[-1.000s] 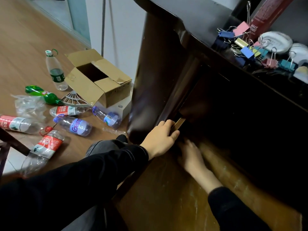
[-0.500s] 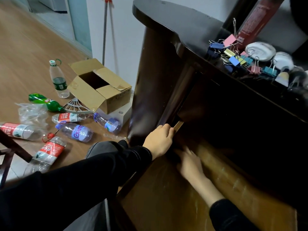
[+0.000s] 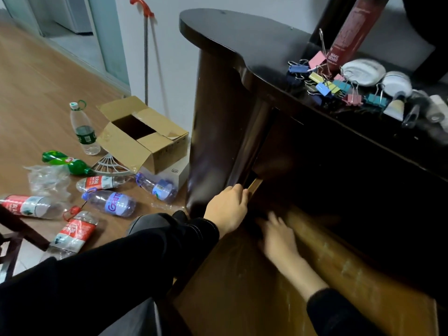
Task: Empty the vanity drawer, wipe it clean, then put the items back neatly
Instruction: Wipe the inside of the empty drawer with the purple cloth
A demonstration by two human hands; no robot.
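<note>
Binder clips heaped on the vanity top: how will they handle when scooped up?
The binder clips look small and rigid, so probably light and stiff singly. Their wire handles stick out and cross in the heap, so a scoop likely drags tangled neighbours along. Flat-sided bodies on the glossy vanity top should slide rather than roll.

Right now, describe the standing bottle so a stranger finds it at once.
Find the open cardboard box on the floor. Just left of it is a clear bottle with a green label. It alone stands upright; the other bottles lie flat.
</note>
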